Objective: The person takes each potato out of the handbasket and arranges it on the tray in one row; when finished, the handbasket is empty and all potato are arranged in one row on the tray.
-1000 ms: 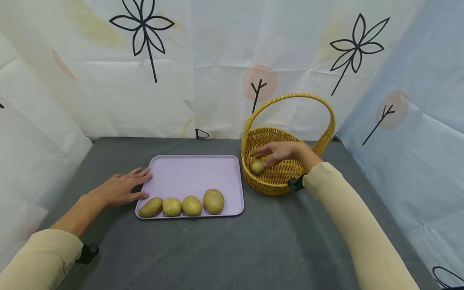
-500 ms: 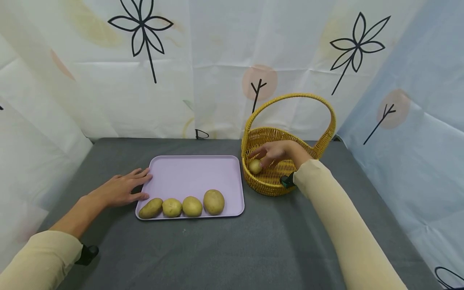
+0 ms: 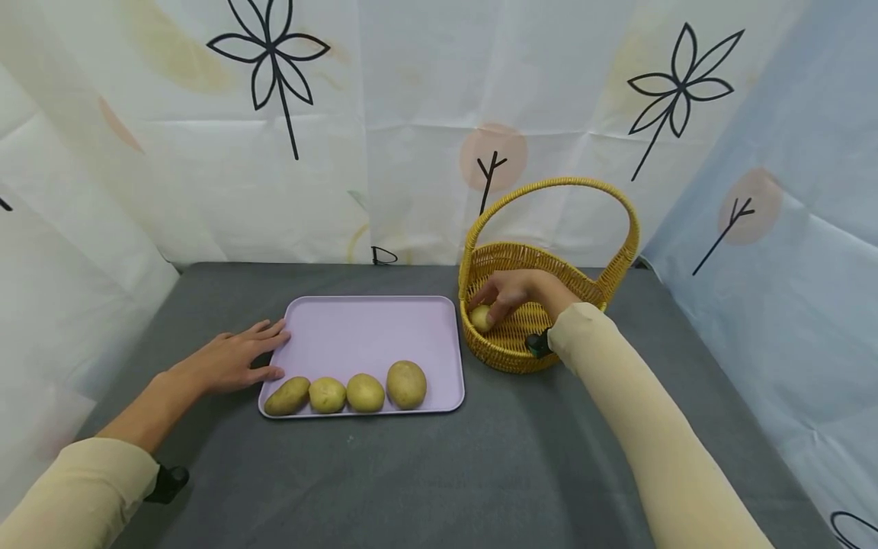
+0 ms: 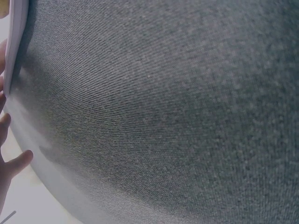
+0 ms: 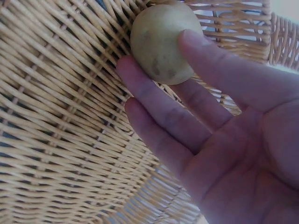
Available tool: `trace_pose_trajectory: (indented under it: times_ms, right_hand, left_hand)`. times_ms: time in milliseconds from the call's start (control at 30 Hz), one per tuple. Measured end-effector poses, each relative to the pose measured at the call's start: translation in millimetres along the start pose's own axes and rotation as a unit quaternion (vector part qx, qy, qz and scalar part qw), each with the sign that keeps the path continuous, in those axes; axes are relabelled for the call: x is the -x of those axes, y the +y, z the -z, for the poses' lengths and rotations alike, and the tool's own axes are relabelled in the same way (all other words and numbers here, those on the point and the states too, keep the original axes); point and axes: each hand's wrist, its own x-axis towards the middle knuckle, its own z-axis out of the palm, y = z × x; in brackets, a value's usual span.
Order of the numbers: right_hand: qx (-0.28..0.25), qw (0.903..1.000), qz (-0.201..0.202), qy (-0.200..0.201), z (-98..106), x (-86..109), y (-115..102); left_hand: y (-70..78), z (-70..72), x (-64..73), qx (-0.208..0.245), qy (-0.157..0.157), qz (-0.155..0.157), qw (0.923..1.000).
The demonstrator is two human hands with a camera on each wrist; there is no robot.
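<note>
My right hand [image 3: 511, 293] reaches down into a yellow wicker basket [image 3: 504, 358]. It pinches a small round potato [image 5: 161, 44] near the basket's left wall, with the thumb on one side and fingers on the other in the right wrist view. On the left edge of a light purple tray [image 3: 370, 328] rests my left hand [image 3: 229, 362], its fingers spread. Several potatoes lie in a row along the tray's near edge, from a long one [image 3: 288, 396] at the left to a larger round one [image 3: 406, 384] at the right. Only fingers of the left hand show in the left wrist view.
The basket's tall arched handle [image 3: 555, 183] rises over my right forearm. A dark grey cloth [image 3: 411, 480] covers the table. Printed white curtains [image 3: 411, 152] stand behind and at both sides.
My right hand has moved slightly left and closed round the potato in the basket, which has shifted a little left. The left hand stays on the tray's edge.
</note>
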Motion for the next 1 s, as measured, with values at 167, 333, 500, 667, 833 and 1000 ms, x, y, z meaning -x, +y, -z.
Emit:
trace_pose_trajectory:
  times_ms: [167,333,500,667,833,1000]
  right_hand:
    - [0.035,0.9993,0.008,0.009,-2,1.4,-6]
    - [0.078,0.9954,0.054,0.012,-1,7.7,-10]
    - [0.093,0.9917,0.087,0.017,-2,21.6,-20]
    - [0.1,0.9872,0.122,0.023,-1,36.0,-26]
    - [0.09,0.9832,0.157,0.023,1,49.8,-29]
    - [0.059,0.9794,0.193,0.017,-2,63.2,-38]
  left_hand:
    - [0.7,-0.3,-0.1,0.001,0.0,-0.003,1.0]
    - [2.0,0.5,0.4,0.0,0.004,-0.004,1.0]
    - [3.3,2.1,-0.2,0.003,0.001,-0.003,1.0]
    - [1.3,1.2,-1.5,0.002,-0.001,-0.002,1.0]
    - [1.1,0.7,-1.4,0.003,-0.001,-0.004,1.0]
    - [1.5,0.6,-0.8,0.004,-0.001,-0.005,1.0]
